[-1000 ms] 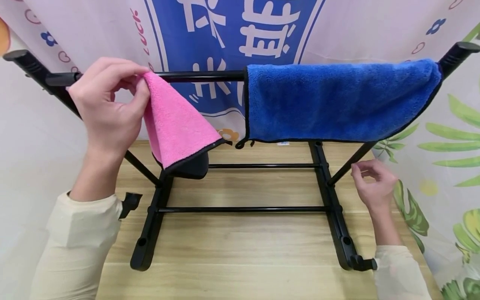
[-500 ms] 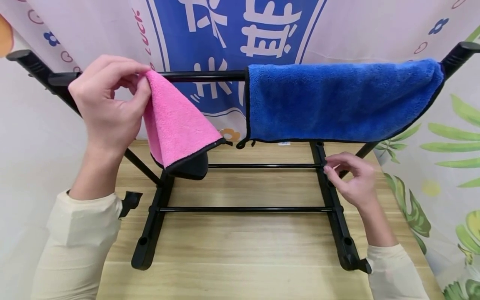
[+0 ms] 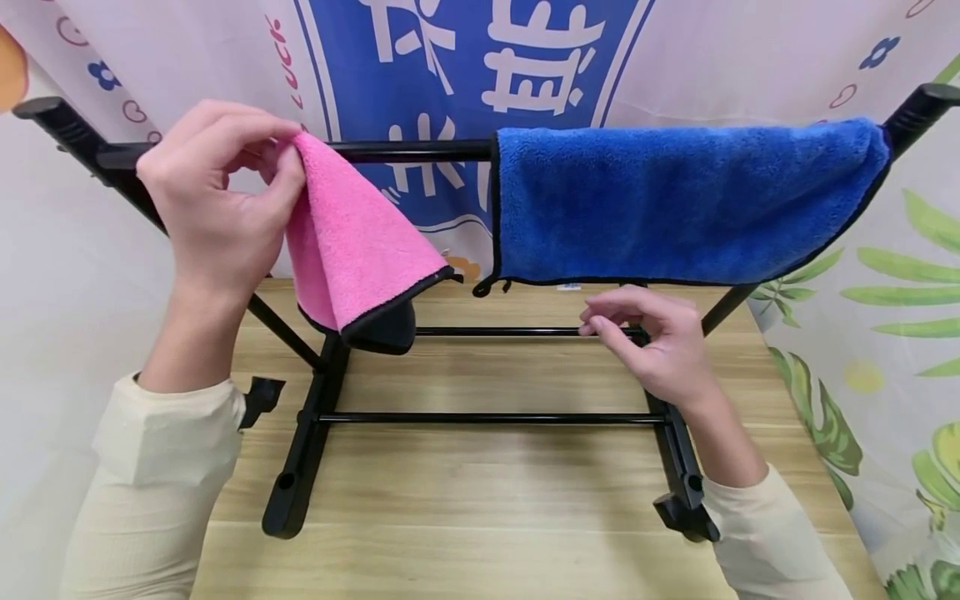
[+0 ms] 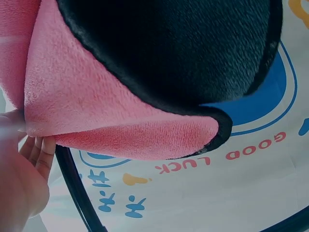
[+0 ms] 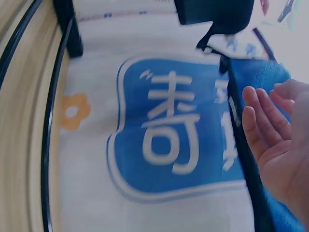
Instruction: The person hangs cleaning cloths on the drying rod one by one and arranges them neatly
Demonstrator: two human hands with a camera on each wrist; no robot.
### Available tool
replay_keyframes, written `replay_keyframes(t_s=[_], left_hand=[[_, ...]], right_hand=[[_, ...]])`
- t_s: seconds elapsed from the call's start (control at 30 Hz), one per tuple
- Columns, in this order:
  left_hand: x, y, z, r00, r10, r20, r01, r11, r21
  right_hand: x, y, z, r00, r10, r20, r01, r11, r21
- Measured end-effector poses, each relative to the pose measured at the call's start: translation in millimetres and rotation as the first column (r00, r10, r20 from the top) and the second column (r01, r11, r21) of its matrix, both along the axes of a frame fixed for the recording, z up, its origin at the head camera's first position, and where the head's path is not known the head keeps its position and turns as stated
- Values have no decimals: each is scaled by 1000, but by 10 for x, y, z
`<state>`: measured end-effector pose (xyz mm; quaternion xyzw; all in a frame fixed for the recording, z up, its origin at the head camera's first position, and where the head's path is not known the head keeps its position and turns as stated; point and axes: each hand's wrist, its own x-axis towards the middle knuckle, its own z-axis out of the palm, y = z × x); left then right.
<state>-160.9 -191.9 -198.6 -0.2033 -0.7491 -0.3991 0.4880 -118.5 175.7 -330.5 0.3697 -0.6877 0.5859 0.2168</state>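
- While the blue cloth [image 3: 690,208] already hangs folded over the right part of the top bar [image 3: 420,151], its dark-trimmed hem fairly level, the pink cloth [image 3: 375,250] is not spread out: it drops in a cone from one gathered point. Judging by that, one cloth looks settled and one is left.
- The left hand [image 3: 221,187] pinches the pink cloth at its top, thumb against fingers, at the left part of the top bar. Whether the cloth touches the top bar there, I cannot tell.
- The right hand [image 3: 660,342] holds nothing; its fingers are loosely bent, with a narrow space between thumb and fingertips in the head view. It is below the blue cloth's hem, by the rear one of the two lower rods [image 3: 487,418].
- Edges: the pink cloth's free corner comes near the blue cloth's lower left corner, where a small loop sticks out, yet the two are apart. The left wrist view shows the pink cloth's dark reverse side.
- Room: bare top bar runs between the two cloths. On the right, the blue cloth reaches the post of the black rack [image 3: 288,500], leaving little space. Open air lies between the hands, above the bench [image 3: 480,517]; a printed curtain [image 3: 690,67] closes off the back.
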Motion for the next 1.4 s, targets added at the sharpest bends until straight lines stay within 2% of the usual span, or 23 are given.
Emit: replay_keyframes(t_s=[0.23, 0.37, 0.5, 0.83, 1.13, 1.4], left_hand=[[6, -2, -5, 999, -32, 12, 32, 999, 11], [11, -7, -5, 999, -49, 24, 48, 999, 23], [16, -14, -1, 998, -50, 29, 49, 998, 31], [41, -21, -3, 998, -37, 45, 36, 999, 16], [24, 6, 4, 999, -43, 20, 41, 997, 69], [13, 14, -11, 997, -78, -4, 78, 990, 114]], right_hand=[[-24, -300, 188, 996, 85, 23, -86, 996, 34], [-15, -452, 267, 990, 98, 98, -102, 994, 39], [1, -617, 338, 975, 111, 192, -122, 992, 45], [-98, -896, 416, 943, 76, 323, -80, 997, -1], [-161, -1063, 406, 919, 115, 377, -119, 993, -15], [-209, -1152, 439, 931, 133, 339, -120, 991, -60]])
